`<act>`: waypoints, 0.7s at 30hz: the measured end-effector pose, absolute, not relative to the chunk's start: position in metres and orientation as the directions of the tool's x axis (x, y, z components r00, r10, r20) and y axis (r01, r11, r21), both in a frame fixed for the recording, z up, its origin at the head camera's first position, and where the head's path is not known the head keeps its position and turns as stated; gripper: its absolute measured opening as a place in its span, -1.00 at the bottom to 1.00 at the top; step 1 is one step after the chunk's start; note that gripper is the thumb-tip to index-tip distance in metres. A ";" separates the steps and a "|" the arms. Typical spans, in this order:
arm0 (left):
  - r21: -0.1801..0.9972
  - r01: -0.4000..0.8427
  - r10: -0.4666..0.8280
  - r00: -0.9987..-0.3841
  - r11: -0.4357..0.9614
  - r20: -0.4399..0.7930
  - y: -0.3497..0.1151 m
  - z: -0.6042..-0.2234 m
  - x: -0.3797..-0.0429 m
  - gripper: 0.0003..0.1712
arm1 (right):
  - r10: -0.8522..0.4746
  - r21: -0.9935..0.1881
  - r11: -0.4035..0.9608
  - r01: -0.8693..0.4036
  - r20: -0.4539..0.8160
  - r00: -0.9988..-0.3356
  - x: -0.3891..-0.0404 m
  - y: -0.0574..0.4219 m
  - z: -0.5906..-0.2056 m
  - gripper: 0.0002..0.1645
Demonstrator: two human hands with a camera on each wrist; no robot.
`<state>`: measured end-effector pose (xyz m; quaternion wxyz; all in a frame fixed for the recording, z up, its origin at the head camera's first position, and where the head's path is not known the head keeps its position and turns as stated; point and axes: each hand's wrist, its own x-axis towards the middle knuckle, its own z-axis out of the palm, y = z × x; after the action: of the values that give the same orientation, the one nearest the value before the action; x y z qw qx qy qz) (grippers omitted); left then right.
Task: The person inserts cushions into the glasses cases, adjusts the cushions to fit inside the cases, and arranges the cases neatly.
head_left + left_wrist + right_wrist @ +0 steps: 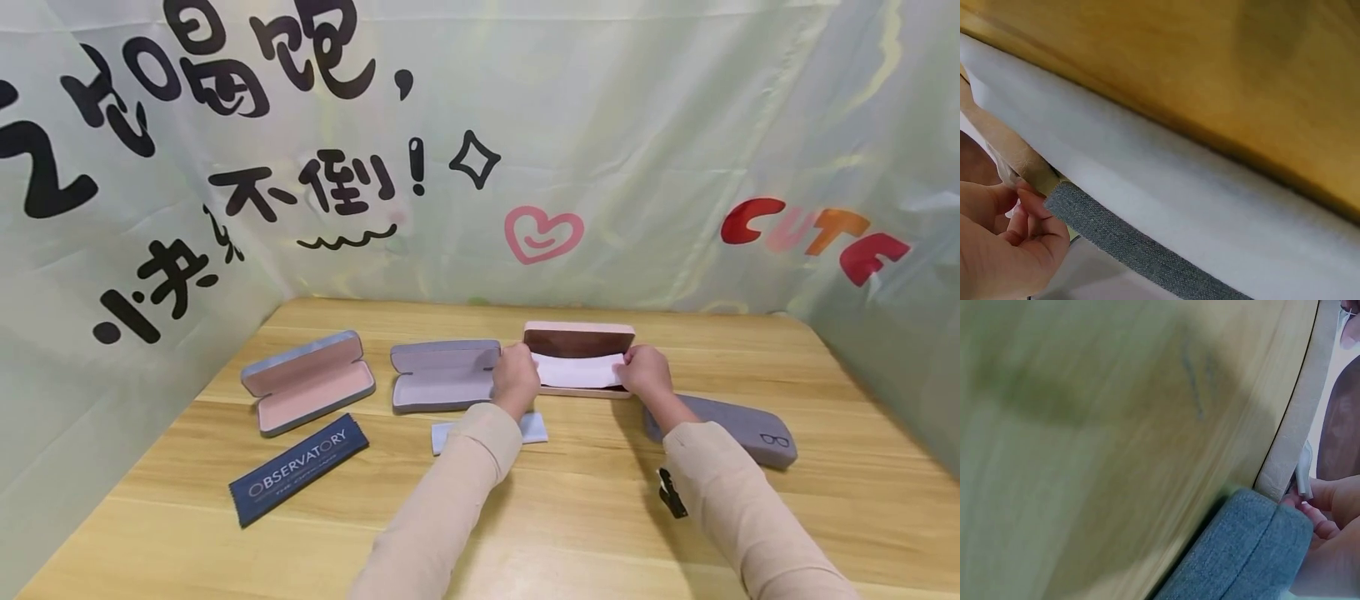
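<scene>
A folded white cloth (576, 372) is stretched between both hands over the open pink glasses case (577, 328), whose inside is dark brown. My left hand (516, 377) pinches the cloth's left end, close to the lavender case beside it. At the other end, my right hand (648, 372) pinches the cloth near the case's right edge. The right wrist view shows the right hand (1335, 534) with the cloth edge (1304, 474) at its fingertips, just inside the case wall (1294, 419). In the left wrist view the left hand's fingertips (1019, 190) meet at the case's corner.
An open lavender case (446, 358) and an open blue case with pink lining (318, 392) stand to the left. In front lie a light blue cloth (534, 427) and a navy packet (298, 471). A closed grey-blue case (738, 429) and small black object (671, 493) lie right.
</scene>
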<state>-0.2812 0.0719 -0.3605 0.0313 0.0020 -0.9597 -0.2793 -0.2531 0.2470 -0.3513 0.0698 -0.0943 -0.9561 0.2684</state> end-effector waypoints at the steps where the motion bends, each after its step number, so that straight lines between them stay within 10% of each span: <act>1: 0.527 0.019 -0.017 -0.998 0.850 0.063 0.072 -0.361 -0.282 -0.85 | 0.222 -0.525 0.838 0.149 0.078 -0.972 -0.253 0.247 -0.351 -0.72; 21: 0.385 0.037 -0.003 -0.995 0.922 0.103 0.079 -0.364 -0.284 -0.89 | 0.273 -0.489 0.839 0.238 0.000 -0.962 -0.255 0.246 -0.352 -0.71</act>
<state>-0.2837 0.0789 -0.3641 0.0507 -0.0086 -0.9791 -0.1969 -0.2552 0.2464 -0.3517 0.0349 -0.1332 -0.9583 0.2505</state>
